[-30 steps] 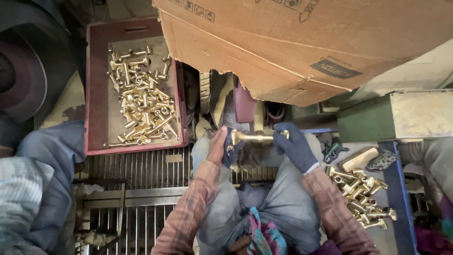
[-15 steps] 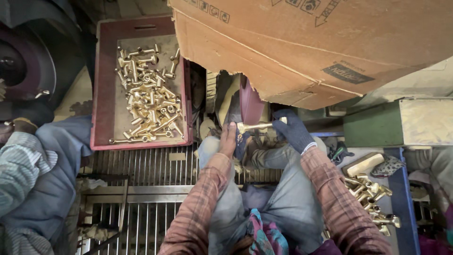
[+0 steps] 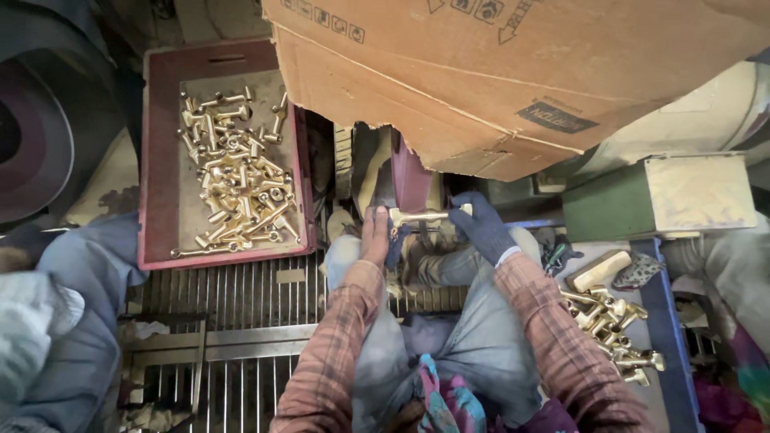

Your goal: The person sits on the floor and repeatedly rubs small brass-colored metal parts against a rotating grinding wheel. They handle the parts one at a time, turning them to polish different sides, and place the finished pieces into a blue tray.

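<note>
A long brass fitting (image 3: 423, 216) lies level between my two hands, just under the torn edge of a big cardboard box (image 3: 513, 72). My left hand (image 3: 375, 235) grips its left end, with a dark cloth at the fingers. My right hand (image 3: 481, 228), in a dark blue glove, grips the right end. Both plaid sleeves reach forward over my grey-trousered knees. What lies directly behind the fitting is dark and partly hidden by the box.
A maroon tray (image 3: 160, 160) at the left holds several polished brass fittings (image 3: 237, 176). A blue tray (image 3: 662, 321) at the right holds several more brass pieces (image 3: 609, 321). A metal grate (image 3: 241, 289) spans below. Another person's sleeve (image 3: 56, 321) is at the left. A green box (image 3: 658, 196) sits at the right.
The view has shifted slightly, so trays and hands sit a little differently in frame. Both hands keep hold of the brass fitting, held close under the cardboard box.
</note>
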